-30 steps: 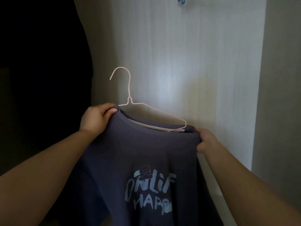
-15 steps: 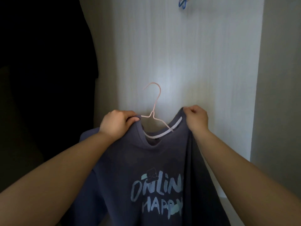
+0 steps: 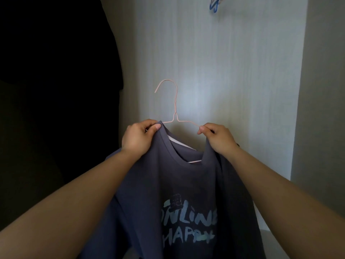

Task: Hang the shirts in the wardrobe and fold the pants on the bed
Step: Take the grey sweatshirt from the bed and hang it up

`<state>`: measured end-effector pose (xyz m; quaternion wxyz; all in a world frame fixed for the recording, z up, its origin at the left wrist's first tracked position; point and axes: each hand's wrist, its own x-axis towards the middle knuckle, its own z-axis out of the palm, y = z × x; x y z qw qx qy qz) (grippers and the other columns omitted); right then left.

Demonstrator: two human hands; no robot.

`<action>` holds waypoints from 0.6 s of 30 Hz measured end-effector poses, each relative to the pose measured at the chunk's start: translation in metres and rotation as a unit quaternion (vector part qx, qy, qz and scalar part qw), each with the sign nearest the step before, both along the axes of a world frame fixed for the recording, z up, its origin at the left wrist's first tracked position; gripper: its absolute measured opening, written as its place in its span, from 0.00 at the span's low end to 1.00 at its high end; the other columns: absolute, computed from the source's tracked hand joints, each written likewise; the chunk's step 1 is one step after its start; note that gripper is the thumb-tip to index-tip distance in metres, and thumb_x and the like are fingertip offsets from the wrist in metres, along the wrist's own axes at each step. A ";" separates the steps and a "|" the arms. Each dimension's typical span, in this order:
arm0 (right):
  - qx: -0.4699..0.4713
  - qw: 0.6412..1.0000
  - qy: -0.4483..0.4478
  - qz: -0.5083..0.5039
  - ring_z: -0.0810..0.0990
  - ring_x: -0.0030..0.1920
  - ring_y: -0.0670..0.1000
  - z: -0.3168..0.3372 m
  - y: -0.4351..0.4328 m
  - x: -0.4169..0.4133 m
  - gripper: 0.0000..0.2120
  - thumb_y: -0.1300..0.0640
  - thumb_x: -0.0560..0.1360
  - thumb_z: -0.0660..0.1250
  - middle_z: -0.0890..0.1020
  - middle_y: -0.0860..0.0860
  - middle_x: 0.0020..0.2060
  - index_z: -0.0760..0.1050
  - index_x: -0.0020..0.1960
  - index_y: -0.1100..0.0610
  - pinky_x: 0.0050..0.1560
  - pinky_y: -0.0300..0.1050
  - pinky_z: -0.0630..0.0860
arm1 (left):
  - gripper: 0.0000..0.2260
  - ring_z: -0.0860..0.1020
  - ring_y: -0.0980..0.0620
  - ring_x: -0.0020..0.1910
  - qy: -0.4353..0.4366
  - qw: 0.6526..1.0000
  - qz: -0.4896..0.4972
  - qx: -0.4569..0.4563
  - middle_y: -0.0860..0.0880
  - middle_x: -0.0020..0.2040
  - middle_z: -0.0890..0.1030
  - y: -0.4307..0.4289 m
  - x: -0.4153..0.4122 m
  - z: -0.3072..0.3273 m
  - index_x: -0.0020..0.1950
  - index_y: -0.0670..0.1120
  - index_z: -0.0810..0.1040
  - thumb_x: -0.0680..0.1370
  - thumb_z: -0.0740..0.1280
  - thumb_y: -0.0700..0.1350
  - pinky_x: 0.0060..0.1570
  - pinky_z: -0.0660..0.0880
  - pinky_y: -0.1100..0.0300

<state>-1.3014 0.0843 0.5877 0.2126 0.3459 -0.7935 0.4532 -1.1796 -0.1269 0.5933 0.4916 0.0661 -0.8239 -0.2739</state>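
Blue-grey cloth made up the shirt (image 3: pixel 168 184), which was held up at chest height inside the wardrobe, in front of its pale back panel (image 3: pixel 233 71) and not yet hung on anything. Pale blue lettering, "ONLINE HAPPY" (image 3: pixel 188 221), was printed across its front, with a small figure drawn above the letters. A pink wire hanger (image 3: pixel 175 116) had been threaded through the neck opening: its hook and the upper parts of both arms stood clear above the collar, the hook was turned to the left, and part of its lower bar was seen as a light strip inside the neckline.

The left side of the collar was pinched by the left hand (image 3: pixel 139 137), thumb on the near face and fingers curled over the edge. The right side was gripped narrowly by the right hand (image 3: pixel 219 138), thumb and forefinger closed just where the wire met the cloth. Whether the wire itself was caught in either pinch could not be told. Both bare forearms were stretched forward from the lower corners, and the cloth was draped between and beneath them.

High on the panel, the tip of a blue hanger (image 3: pixel 214 5) was cut off by the upper edge. A black garment (image 3: pixel 65 62) filled the left of the view. A plain side wall (image 3: pixel 321 90) bounded the right.
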 end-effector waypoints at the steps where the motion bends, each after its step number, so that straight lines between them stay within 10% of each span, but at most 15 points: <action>1: -0.001 1.000 0.001 0.011 0.75 0.42 0.52 0.003 0.001 0.001 0.13 0.51 0.79 0.60 0.81 0.56 0.41 0.77 0.37 0.47 0.46 0.45 0.70 | 0.06 0.80 0.50 0.48 -0.010 1.000 0.001 -0.002 0.53 0.43 0.83 -0.001 0.001 0.000 0.44 0.58 0.81 0.77 0.65 0.53 0.48 0.76 0.54; 9: 0.045 0.998 0.047 -0.005 0.75 0.49 0.51 0.033 0.011 -0.001 0.12 0.55 0.78 0.62 0.78 0.47 0.44 0.77 0.37 0.47 0.56 0.48 0.70 | 0.12 0.78 0.44 0.46 -0.031 0.999 0.021 0.013 0.51 0.39 0.80 -0.011 0.005 0.006 0.35 0.59 0.74 0.79 0.62 0.54 0.49 0.75 0.50; 18: 0.109 0.991 0.068 -0.039 0.73 0.55 0.50 0.047 0.040 -0.009 0.13 0.55 0.78 0.62 0.78 0.50 0.51 0.78 0.37 0.46 0.60 0.46 0.68 | 0.10 0.78 0.41 0.51 0.011 0.995 0.092 0.045 0.45 0.47 0.82 -0.049 0.022 0.014 0.47 0.53 0.79 0.79 0.61 0.54 0.53 0.75 0.48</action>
